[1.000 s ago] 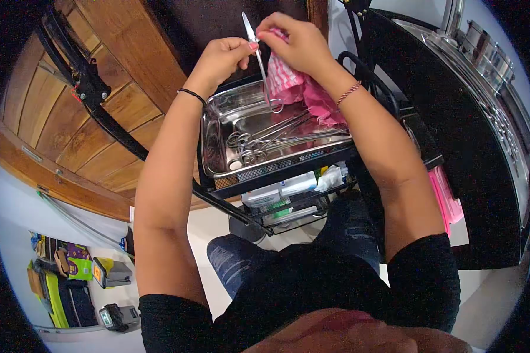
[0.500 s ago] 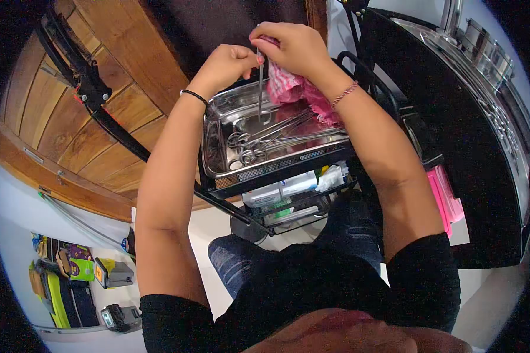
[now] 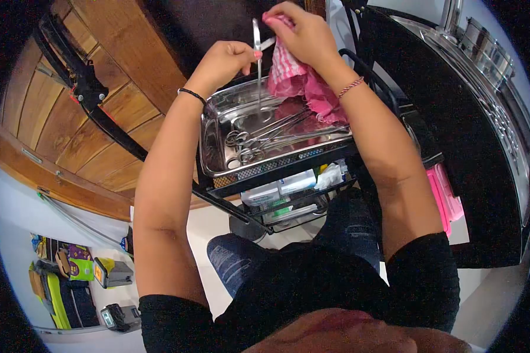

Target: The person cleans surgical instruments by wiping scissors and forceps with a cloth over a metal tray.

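My left hand [image 3: 227,62] pinches a pair of surgical scissors [image 3: 259,76] at about the pivot. The blades point up and are spread apart, while the handles hang down over a steel tray [image 3: 218,175]. In my right hand [image 3: 306,35] is a pink-and-white checked cloth [image 3: 288,73], bunched at the fingertips beside the blades. Its lower end drapes down to the tray's right side. Inside the tray lie several long ring-handled steel instruments [image 3: 250,147], with their rings toward the left.
A black trolley [image 3: 229,189] carries the tray, with packages [image 3: 297,182] on a lower shelf. At right, a black table [image 3: 453,123] bears a large steel tray with several instruments [image 3: 503,126] and a round steel container [image 3: 486,50]. A wooden door [image 3: 112,112] stands at left.
My right hand has moved up and right with the cloth, off the scissors' tip. The blades now show, spread apart. My left hand stays nearly in place.
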A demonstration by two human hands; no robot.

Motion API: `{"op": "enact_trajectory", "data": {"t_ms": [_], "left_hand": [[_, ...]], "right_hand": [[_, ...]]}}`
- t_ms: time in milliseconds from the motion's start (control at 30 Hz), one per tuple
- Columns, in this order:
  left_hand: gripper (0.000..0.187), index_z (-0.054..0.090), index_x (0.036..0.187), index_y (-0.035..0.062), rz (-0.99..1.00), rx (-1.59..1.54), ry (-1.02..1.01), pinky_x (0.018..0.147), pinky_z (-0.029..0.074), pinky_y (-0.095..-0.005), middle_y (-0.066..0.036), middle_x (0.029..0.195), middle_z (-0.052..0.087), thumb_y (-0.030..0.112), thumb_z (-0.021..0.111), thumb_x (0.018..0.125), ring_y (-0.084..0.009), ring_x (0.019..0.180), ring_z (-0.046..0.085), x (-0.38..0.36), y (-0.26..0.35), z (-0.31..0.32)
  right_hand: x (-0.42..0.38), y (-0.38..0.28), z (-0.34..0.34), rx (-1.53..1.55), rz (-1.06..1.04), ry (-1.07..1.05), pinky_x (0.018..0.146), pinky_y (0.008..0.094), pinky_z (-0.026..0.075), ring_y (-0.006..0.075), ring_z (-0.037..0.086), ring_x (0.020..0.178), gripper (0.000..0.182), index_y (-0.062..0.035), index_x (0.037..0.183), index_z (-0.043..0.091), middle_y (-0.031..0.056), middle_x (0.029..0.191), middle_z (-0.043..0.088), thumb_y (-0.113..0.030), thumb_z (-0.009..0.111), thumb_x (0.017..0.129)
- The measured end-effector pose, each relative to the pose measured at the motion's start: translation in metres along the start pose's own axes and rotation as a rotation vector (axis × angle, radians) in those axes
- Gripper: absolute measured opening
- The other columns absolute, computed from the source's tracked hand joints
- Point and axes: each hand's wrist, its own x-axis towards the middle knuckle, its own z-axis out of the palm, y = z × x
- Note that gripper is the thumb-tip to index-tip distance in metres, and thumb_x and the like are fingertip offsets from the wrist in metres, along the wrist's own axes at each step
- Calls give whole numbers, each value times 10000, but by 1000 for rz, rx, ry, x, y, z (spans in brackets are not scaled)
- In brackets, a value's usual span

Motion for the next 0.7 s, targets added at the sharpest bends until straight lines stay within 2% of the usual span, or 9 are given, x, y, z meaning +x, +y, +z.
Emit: {"op": "enact_trajectory", "data": {"t_ms": [67, 100, 233, 433, 567, 700], "left_hand": [[211, 642, 696, 65, -46, -123, 64, 426, 260, -173, 4, 559, 548, 236, 592, 810, -51, 442, 353, -3, 3, -1], [211, 642, 696, 65, -45, -121, 66, 426, 260, -173, 4, 559, 548, 236, 592, 810, -51, 442, 353, -3, 3, -2], [202, 630, 696, 75, -60, -337, 169, 413, 222, -165, 10, 588, 548, 235, 586, 812, -37, 444, 329, -2, 1, -5], [205, 623, 686, 78, -35, -409, 230, 405, 200, -165, 14, 596, 543, 232, 580, 815, -31, 439, 303, -2, 0, -7], [151, 630, 890, 72, -47, -388, 237, 372, 181, -148, 0, 640, 557, 202, 566, 848, -15, 415, 312, 4, -8, -11], [154, 628, 885, 70, -2, -406, 193, 372, 180, -146, 2, 641, 555, 208, 569, 851, -13, 415, 310, 1, -2, -6]], "right_hand": [[5, 0, -3, 147, 143, -24, 587, 193, 413, 139, 520, 610, 193, 7, 939, 603, 37, 753, 593, -138, 500, 864], [4, -1, 0, 148, 141, -24, 587, 193, 413, 139, 520, 610, 193, 7, 939, 603, 37, 753, 593, -138, 500, 864], [-10, -3, 18, 295, 90, -95, 507, 249, 402, 124, 492, 519, 120, -94, 825, 624, 12, 649, 595, -208, 625, 788], [-14, 4, 24, 297, 118, -245, 532, 238, 400, 108, 470, 543, 138, -65, 802, 607, 14, 651, 574, -201, 630, 790], [-14, 7, 18, 195, 48, -560, 539, 225, 391, 96, 459, 548, 164, -50, 796, 605, 1, 642, 562, -213, 625, 799], [-11, 7, 18, 371, 173, -449, 531, 212, 374, 81, 445, 550, 179, -46, 782, 606, -12, 639, 553, -223, 618, 808]]}}
